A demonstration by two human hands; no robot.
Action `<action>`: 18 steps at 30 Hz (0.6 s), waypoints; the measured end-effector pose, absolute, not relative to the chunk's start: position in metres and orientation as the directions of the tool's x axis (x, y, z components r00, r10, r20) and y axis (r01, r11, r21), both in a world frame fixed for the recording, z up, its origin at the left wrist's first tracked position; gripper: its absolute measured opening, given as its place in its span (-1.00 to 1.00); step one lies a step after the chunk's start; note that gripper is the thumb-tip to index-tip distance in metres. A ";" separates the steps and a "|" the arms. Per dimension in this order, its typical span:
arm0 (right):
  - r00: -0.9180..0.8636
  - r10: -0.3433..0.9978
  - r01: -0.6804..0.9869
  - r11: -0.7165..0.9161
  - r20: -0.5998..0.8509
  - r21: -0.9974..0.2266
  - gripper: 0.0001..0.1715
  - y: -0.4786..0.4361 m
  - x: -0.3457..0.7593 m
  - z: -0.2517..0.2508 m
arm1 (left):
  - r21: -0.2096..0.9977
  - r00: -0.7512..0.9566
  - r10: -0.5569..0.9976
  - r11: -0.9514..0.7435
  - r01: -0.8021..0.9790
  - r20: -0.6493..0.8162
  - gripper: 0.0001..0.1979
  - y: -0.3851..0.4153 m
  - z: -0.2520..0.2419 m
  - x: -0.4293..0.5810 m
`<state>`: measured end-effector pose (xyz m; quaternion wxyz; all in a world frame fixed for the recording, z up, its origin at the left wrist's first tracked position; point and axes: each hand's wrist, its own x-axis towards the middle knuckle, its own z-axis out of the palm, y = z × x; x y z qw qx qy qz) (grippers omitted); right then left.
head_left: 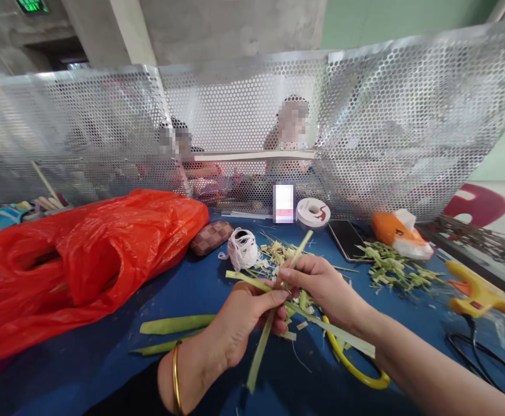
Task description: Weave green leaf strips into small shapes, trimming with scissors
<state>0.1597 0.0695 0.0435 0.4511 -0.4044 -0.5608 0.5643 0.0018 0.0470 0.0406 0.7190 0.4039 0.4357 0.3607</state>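
Between both hands, flat green leaf strips [261, 353] cross one another over the table. My left hand [246, 312], a gold bangle at its wrist, pinches the crossing from the left. My right hand [315, 283] is closed on the strips from the right, its fingertips almost touching the left ones. One pale strip [348, 338] runs out below my right wrist. Two longer green leaves [178, 325] lie by my left forearm. Beneath the hands are leaf scraps [278, 251] and a tool's yellow loop handle [356, 370], partly hidden by my right arm.
A red plastic bag [105, 248] covers the left side. White string [242, 249], a checkered pouch [211, 238], a ribbon spool [313, 212] and a phone [348, 240] stand or lie behind. A yellow glue gun [482, 294] with its cable is right. A perforated metal screen [235, 98] divides off other people.
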 end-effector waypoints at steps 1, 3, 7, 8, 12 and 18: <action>-0.247 0.966 -0.043 0.067 0.075 -0.997 -0.70 0.068 0.157 0.042 | 0.900 0.362 0.872 0.406 -0.159 -0.330 -0.81 0.047 0.040 0.002; -0.192 0.974 -0.053 0.114 0.122 -0.992 -0.68 0.067 0.155 0.041 | 0.907 0.369 0.876 0.390 -0.159 -0.312 -0.81 0.047 0.038 0.002; -0.198 0.977 -0.128 0.056 0.081 -0.990 -0.67 0.072 0.158 0.038 | 0.901 0.364 0.879 0.393 -0.184 -0.309 -0.81 0.046 0.038 0.003; -0.218 0.975 -0.170 0.005 0.043 -0.985 -0.66 0.074 0.159 0.037 | 0.897 0.340 0.887 0.394 -0.200 -0.314 -0.81 0.046 0.038 0.004; -0.166 0.984 -0.332 -0.118 -0.066 -0.936 -0.58 0.081 0.162 0.029 | 0.899 0.255 0.938 0.309 -0.310 -0.235 -0.78 0.049 0.043 0.001; -0.297 0.954 -0.160 -0.084 -0.033 -0.983 -0.68 0.068 0.153 0.030 | 0.907 0.072 0.992 0.122 -0.404 -0.101 -0.73 0.057 0.043 -0.006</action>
